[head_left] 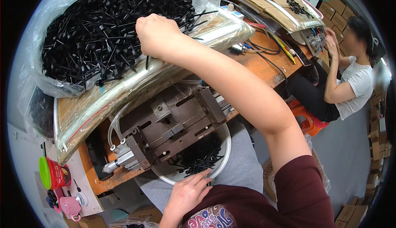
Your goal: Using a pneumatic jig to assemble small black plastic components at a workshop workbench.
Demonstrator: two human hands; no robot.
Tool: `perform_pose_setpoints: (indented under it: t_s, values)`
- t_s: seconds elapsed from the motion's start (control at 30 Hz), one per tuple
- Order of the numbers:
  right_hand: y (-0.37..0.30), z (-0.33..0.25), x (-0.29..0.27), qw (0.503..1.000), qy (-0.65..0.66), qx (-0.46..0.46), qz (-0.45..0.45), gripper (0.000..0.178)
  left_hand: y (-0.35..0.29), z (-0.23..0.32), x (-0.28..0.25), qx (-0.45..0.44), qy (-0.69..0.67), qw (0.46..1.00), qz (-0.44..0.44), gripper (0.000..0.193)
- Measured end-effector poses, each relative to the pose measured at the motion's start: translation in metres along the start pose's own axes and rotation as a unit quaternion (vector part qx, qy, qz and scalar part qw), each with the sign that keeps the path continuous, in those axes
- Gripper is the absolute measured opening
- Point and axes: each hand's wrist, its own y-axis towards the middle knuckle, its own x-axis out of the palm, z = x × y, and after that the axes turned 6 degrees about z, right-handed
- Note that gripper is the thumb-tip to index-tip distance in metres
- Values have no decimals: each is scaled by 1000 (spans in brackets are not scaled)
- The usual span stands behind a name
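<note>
My right hand [159,36] is closed over the near side of a big heap of thin black rod-like parts [95,34]. Its fingertips are turned away from view. A slim black rod [147,62] sticks out just under the fist. Low in the middle, my left hand [187,193] has its fingers bent together at the near rim of a white basin [226,156]. A thin dark rod [210,179] shows at those fingertips. More black parts [202,156] lie inside the basin, which rests on my lap under a dark metal fixture [173,121].
Clear plastic sheeting [37,69] lines the heap's cardboard-edged tray. Air hoses [113,127] and a cylinder [123,162] join the fixture on the wooden bench [266,69]. A red-and-green tub [55,173] and pink cup [70,206] stand left. A co-worker [350,75] sits at the right.
</note>
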Motion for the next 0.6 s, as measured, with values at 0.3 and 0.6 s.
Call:
perform_pose_setpoints:
  t_s: [0.3, 0.6]
  values:
    - [-15, 3, -25, 994, -79, -6, -73, 20, -4, -8, 6, -10, 14, 1000, -5, 18]
    - [-7, 45, -48, 999, 14, -48, 17, 43, -4, -7, -1, -17, 28, 999, -18, 23]
